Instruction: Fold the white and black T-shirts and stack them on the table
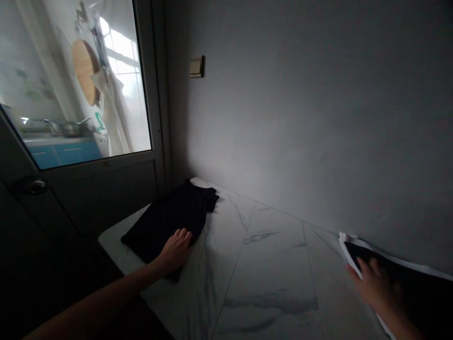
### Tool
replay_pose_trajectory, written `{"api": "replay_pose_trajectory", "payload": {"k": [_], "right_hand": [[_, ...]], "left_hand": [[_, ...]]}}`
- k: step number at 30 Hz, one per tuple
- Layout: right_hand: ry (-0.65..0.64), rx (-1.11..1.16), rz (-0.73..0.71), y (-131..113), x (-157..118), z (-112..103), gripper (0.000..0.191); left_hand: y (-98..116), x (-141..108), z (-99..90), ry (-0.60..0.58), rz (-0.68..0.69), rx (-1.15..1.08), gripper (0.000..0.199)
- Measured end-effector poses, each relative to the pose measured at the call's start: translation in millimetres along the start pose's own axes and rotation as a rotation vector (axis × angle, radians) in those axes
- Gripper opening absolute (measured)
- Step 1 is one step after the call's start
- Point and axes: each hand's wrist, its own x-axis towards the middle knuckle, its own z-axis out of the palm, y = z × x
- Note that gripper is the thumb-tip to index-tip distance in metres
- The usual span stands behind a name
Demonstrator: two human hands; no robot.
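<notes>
A folded black garment lies at the far left end of the marble-patterned table. My left hand is on its near right edge, with the fingers curled down against the fabric; the fingertips are partly hidden. At the right, my right hand touches a second piece of black cloth that has a white border. Its fingers are spread over the dark fabric, with the thumb near the white edge; slight blur softens them. The lower part of this cloth runs out of view.
The marble-patterned table meets a grey wall at the back. On that wall is a light switch. A door with a glass pane and a handle stands at the left, showing a kitchen behind it.
</notes>
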Motion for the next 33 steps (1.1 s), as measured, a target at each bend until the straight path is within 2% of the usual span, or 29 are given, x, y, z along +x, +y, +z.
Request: {"api": "replay_pose_trajectory", "payload": {"k": [1,3,6,8,10,12,14,15,17,19,21,23,25,27,30,32,33], "right_hand": [[-0.048,0.038,0.007,-30,-3,1,0.047],[-0.191,0.198,-0.069,-95,-18,6,0.039],[-0.455,0.472,-0.106,-188,-61,17,0.029],[-0.691,0.651,-0.044,-231,-92,28,0.025],[-0.834,0.765,0.080,-257,-114,39,0.027],[-0.843,0.791,0.200,-265,-123,47,0.029],[-0.724,0.713,0.232,-260,-119,51,0.031],[-0.634,0.644,0.201,-255,-114,51,0.033],[-0.452,0.490,0.064,-242,-104,49,0.035],[-0.335,0.363,-0.111,-230,-99,46,0.037],[-0.318,0.289,-0.279,-223,-102,45,0.038],[-0.359,0.259,-0.422,-219,-110,45,0.040],[-0.386,0.248,-0.495,-220,-118,48,0.040],[-0.379,0.236,-0.478,-223,-122,51,0.035],[-0.402,0.276,-0.382,-227,-120,57,0.024],[-0.428,0.352,-0.336,-224,-116,58,0.018],[-0.419,0.384,-0.315,-220,-113,57,0.016]], "left_hand": [[-3,1,2.6,-0.019,0.024,-0.028,0.026],[-2,8,6.9,-0.052,0.061,-0.097,0.027],[21,18,10.1,-0.084,0.122,-0.204,0.029],[47,16,10.3,-0.109,0.193,-0.259,0.031],[80,7,10.6,-0.158,0.281,-0.320,0.030],[114,-9,13.1,-0.233,0.385,-0.412,0.028],[146,-29,18.1,-0.334,0.521,-0.519,0.026],[160,-40,21.1,-0.391,0.599,-0.564,0.025],[181,-60,26.5,-0.502,0.757,-0.605,0.024],[191,-76,28.3,-0.578,0.897,-0.587,0.023],[191,-83,24.5,-0.607,0.990,-0.582,0.024],[181,-79,14.7,-0.601,1.023,-0.629,0.024],[165,-62,0.6,-0.535,0.988,-0.672,0.020],[146,-32,-14.7,-0.394,0.880,-0.635,0.016],[113,27,-31.8,-0.124,0.578,-0.447,0.017],[91,66,-35.9,0.040,0.329,-0.270,0.023],[80,83,-35.6,0.084,0.198,-0.178,0.028]]}}
